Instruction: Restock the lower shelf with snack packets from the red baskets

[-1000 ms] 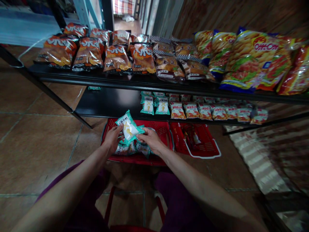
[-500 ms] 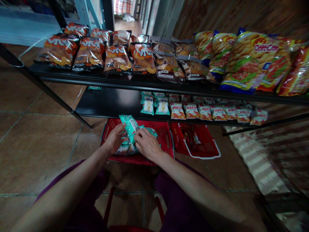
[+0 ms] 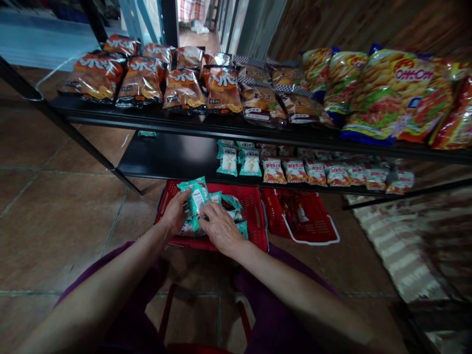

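Note:
A teal snack packet (image 3: 198,195) is held between my two hands, its printed front turned up, above a red basket (image 3: 254,216). My left hand (image 3: 177,211) grips the packet's left side with the thumb over it. On its lower right edge, the fingers of my right hand (image 3: 220,223) are closed. More teal packets (image 3: 232,202) lie loose in the basket below and beside my hands. Just beyond, two columns of teal packets (image 3: 228,160) stand on the lower black shelf (image 3: 165,155).
Orange chip bags (image 3: 142,81) and large yellow bags (image 3: 383,93) fill the upper shelf. Red-and-white packets (image 3: 295,170) line the lower shelf's right part. A second red basket (image 3: 313,219) with a white handle sits at right. A shelf post (image 3: 73,132) slants down at left.
The held packet has turned so its front shows more squarely. My right hand has shifted slightly left along it, uncovering more packets in the basket.

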`<state>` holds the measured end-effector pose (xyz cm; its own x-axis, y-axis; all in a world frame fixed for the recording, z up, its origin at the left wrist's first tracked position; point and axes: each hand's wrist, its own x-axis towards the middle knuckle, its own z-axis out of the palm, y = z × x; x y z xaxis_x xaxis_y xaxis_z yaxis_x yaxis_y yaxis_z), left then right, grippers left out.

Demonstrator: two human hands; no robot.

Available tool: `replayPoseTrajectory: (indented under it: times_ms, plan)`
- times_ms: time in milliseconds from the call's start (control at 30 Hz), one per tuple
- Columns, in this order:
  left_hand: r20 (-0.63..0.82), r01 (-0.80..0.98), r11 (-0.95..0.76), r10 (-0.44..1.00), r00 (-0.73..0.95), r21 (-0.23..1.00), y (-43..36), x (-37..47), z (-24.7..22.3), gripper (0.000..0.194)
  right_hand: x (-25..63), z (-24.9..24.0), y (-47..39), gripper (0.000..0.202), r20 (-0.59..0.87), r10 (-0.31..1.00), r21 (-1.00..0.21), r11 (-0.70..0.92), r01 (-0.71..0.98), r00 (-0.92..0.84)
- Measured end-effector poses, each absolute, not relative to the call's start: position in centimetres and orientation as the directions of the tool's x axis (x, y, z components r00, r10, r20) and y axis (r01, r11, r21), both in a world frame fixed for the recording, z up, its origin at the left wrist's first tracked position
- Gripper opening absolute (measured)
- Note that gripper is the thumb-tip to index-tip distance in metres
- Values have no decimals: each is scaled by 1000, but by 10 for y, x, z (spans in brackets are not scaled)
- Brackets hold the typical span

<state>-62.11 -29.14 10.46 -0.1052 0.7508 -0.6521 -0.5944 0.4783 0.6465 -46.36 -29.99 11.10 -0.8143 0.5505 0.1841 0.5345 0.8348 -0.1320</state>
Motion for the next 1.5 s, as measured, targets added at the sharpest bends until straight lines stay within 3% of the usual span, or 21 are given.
replayPoseTrajectory:
  times_ms: [167,267,333,433,533,633,733,1233,1500]
  plan:
    - [-619,-584,455,778,-107,672,-291,-622,103,33,-462,112,-300,7,202,560,-208,826,524,-803]
    - [-604,-579,450,792,-94,680,-291,-622,105,33,-458,115,-295,10,274,563,-347,814,466,-779]
    - [-593,-573,455,803,-67,681,-292,-622,107,33,-454,116,-288,16,331,653,-469,740,481,-681]
    - [-582,-560,470,813,-27,682,-295,-620,110,37,-450,113,-274,24,292,892,-732,440,520,-344]
    - [-561,-548,484,827,32,682,-298,-615,112,35,-447,106,-260,34,-48,994,-964,-21,267,-98]
    - [-544,-521,509,833,98,685,-301,-611,113,31,-445,105,-253,39,-366,920,-925,-376,-56,-139]
    - [-538,-509,524,832,135,683,-302,-609,113,31,-444,108,-252,38,-459,867,-854,-491,-172,-195]
    - [-519,-483,543,832,198,687,-303,-613,113,30,-443,117,-248,27,-520,854,-838,-515,-180,-19]
    - [-552,-419,613,789,271,670,-306,-612,117,48,-442,117,-244,26,-513,858,-849,-504,-159,18]
